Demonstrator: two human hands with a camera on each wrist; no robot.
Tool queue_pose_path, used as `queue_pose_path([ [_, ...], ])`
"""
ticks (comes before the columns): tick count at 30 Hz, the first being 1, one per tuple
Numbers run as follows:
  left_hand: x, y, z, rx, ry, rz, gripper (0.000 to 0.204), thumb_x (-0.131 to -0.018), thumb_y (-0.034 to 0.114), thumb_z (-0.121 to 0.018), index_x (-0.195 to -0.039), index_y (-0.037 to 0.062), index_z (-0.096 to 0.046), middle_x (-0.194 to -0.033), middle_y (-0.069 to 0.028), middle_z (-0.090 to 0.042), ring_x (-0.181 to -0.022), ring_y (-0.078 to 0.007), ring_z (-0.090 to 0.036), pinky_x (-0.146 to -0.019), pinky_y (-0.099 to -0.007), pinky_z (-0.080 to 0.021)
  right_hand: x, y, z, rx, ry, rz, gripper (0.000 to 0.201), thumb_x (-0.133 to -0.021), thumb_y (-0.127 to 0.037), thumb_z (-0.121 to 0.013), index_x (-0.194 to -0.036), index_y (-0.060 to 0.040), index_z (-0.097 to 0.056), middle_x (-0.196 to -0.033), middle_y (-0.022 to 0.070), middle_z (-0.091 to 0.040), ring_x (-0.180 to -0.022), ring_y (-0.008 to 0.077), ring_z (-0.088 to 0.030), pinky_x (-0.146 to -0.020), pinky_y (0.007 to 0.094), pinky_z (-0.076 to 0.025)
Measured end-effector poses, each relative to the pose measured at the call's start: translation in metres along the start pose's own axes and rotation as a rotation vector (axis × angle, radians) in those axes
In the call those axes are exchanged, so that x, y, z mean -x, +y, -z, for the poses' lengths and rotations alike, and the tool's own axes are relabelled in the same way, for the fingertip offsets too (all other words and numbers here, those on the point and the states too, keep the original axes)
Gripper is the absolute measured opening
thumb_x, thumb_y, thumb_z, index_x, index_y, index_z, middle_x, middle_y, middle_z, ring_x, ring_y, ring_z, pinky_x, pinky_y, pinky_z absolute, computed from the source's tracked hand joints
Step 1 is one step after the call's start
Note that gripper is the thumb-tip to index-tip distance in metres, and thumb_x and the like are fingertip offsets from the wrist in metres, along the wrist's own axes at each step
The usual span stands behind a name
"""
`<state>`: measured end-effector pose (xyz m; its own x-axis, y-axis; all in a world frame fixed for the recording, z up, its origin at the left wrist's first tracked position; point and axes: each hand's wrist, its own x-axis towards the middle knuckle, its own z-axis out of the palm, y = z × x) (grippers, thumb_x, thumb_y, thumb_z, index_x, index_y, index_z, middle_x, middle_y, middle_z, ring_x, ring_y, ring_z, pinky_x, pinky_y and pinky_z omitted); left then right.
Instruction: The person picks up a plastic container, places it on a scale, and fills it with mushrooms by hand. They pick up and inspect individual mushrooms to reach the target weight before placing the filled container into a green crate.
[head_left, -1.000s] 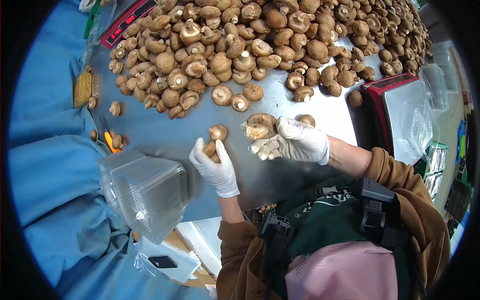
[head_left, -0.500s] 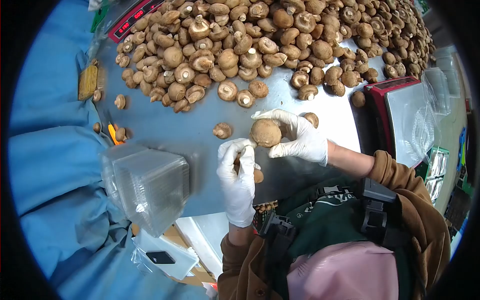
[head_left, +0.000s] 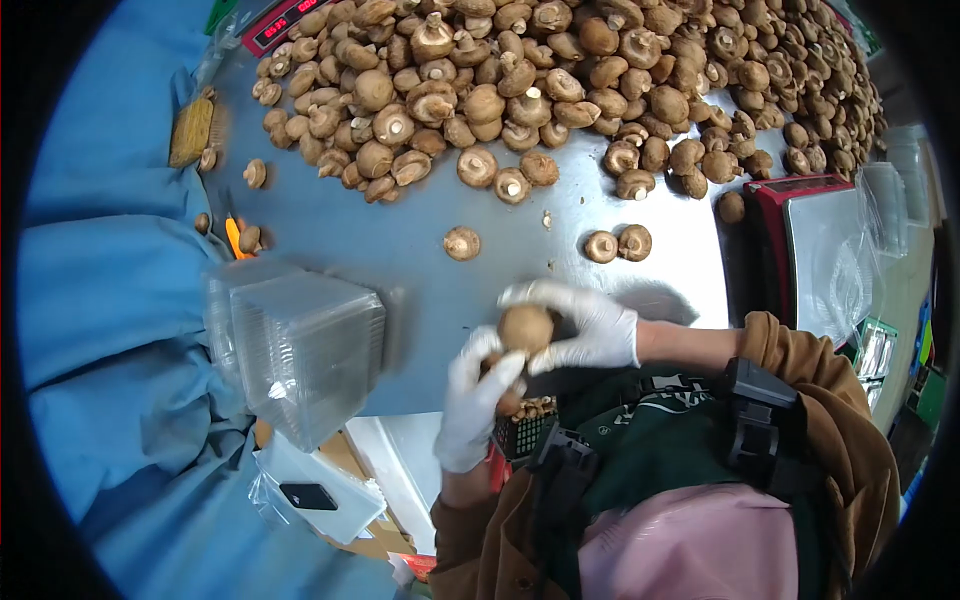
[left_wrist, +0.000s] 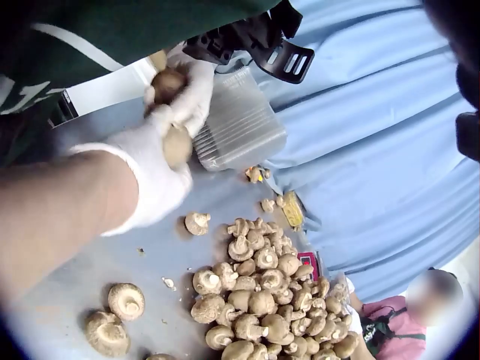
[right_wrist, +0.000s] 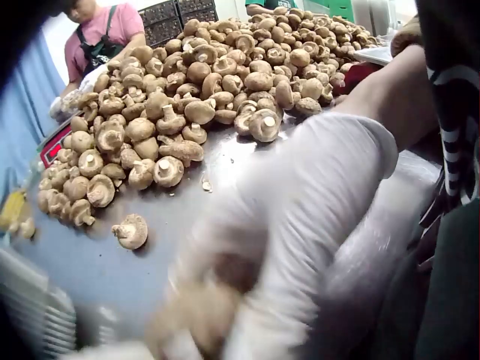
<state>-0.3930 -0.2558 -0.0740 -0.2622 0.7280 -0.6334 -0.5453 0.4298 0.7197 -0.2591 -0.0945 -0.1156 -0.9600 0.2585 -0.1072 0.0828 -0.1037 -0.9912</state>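
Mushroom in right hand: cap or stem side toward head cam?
Cap side. In the head view, the mushroom in the right hand's grip shows a smooth, rounded brown top; no stem or gills visible there.

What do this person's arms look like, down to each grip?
White, wrinkled gloves cover the left grip and right grip, ending at the wrists. Above them, bare forearm shows, then brown sleeves. I see no cables or markings on the gloves.

Well ahead of the left hand (head_left: pixel 472 410), I read red digits, apparently 0535, on the scale (head_left: pixel 285 22); lettering on the apron (head_left: pixel 650 450), below the right hand (head_left: pixel 590 325), is illegible.
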Motion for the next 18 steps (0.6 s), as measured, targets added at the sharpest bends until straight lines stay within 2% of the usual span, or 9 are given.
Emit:
queue_pose_path([
  [4,0.045,-0.022,0.057,-0.969,-0.309,-0.060,0.012,-0.090,0.010,-0.064,-0.094,-0.0004,-0.067,-0.088,-0.0078,-0.058,-0.075,-0.0147,-0.058,-0.069,-0.0276,-0.046,0.007,-0.009,-0.012,0.460,-0.787,-0.345,0.084,-0.076,-0.042,-0.080,-0.146,-0.0124,-0.043,-0.130,0.0221,-0.059,-0.121,0.0367,-0.057,-0.099,0.0381,-0.048],
  [5,0.048,-0.029,0.066,-1.017,-0.232,-0.149,0.012,-0.091,0.010,-0.063,-0.097,0.0002,-0.067,-0.088,-0.0062,-0.057,-0.073,-0.0124,-0.057,-0.066,-0.0265,-0.046,0.008,0.000,-0.018,0.597,-0.881,-0.274,0.072,-0.082,-0.041,-0.073,-0.143,-0.0128,-0.047,-0.125,0.0203,-0.062,-0.115,0.0370,-0.060,-0.096,0.0397,-0.049],
  [7,0.052,-0.039,0.076,-1.106,-0.070,-0.322,0.014,-0.093,0.009,-0.061,-0.103,0.0015,-0.068,-0.087,-0.0030,-0.054,-0.070,-0.0079,-0.056,-0.060,-0.0243,-0.045,-0.007,-0.002,-0.018,0.680,-0.741,-0.235,0.059,-0.084,-0.036,-0.070,-0.136,-0.0126,-0.054,-0.119,0.0189,-0.063,-0.108,0.0362,-0.062,-0.093,0.0405,-0.050],
  [8,0.052,-0.037,0.073,-0.989,0.048,-0.274,0.015,-0.092,0.007,-0.061,-0.104,0.0013,-0.068,-0.089,-0.0051,-0.056,-0.074,-0.0112,-0.057,-0.065,-0.0256,-0.046,-0.018,-0.004,-0.018,0.719,-0.670,-0.216,0.052,-0.085,-0.034,-0.068,-0.132,-0.0124,-0.057,-0.116,0.0182,-0.064,-0.105,0.0358,-0.064,-0.091,0.0409,-0.050],
  [10,0.038,-0.014,0.048,-0.750,0.276,-0.187,0.018,-0.091,0.003,-0.061,-0.107,0.0010,-0.067,-0.093,-0.0093,-0.058,-0.082,-0.0176,-0.059,-0.074,-0.0282,-0.047,-0.046,-0.020,-0.018,0.934,-0.353,-0.116,0.036,-0.086,-0.028,-0.064,-0.118,-0.0107,-0.065,-0.113,0.0154,-0.064,-0.102,0.0335,-0.063,-0.087,0.0420,-0.051],
  [12,0.020,-0.007,0.038,-0.674,0.359,-0.336,0.021,-0.092,0.001,-0.058,-0.111,0.0016,-0.067,-0.098,-0.0094,-0.058,-0.083,-0.0168,-0.058,-0.075,-0.0284,-0.048,-0.078,-0.011,-0.015,1.117,-0.087,0.172,0.029,-0.086,-0.024,-0.062,-0.110,-0.0101,-0.068,-0.117,0.0158,-0.061,-0.107,0.0320,-0.060,-0.086,0.0417,-0.051],
  [15,-0.012,0.009,0.031,-0.632,0.494,-0.498,0.021,-0.091,0.001,-0.059,-0.111,0.0018,-0.067,-0.101,-0.0099,-0.057,-0.084,-0.0163,-0.057,-0.076,-0.0281,-0.048,-0.116,0.023,-0.009,1.277,-0.027,0.405,0.026,-0.088,-0.020,-0.057,-0.109,-0.0091,-0.068,-0.122,0.0144,-0.060,-0.112,0.0307,-0.056,-0.087,0.0419,-0.051],
  [18,-0.049,0.032,0.034,-0.647,0.626,-0.647,0.023,-0.091,0.001,-0.060,-0.112,0.0033,-0.068,-0.101,-0.0080,-0.056,-0.084,-0.0145,-0.056,-0.074,-0.0269,-0.047,-0.129,0.036,0.000,1.228,0.023,0.371,0.023,-0.088,-0.015,-0.057,-0.105,-0.0069,-0.069,-0.121,0.0141,-0.061,-0.108,0.0319,-0.059,-0.088,0.0424,-0.050],
])
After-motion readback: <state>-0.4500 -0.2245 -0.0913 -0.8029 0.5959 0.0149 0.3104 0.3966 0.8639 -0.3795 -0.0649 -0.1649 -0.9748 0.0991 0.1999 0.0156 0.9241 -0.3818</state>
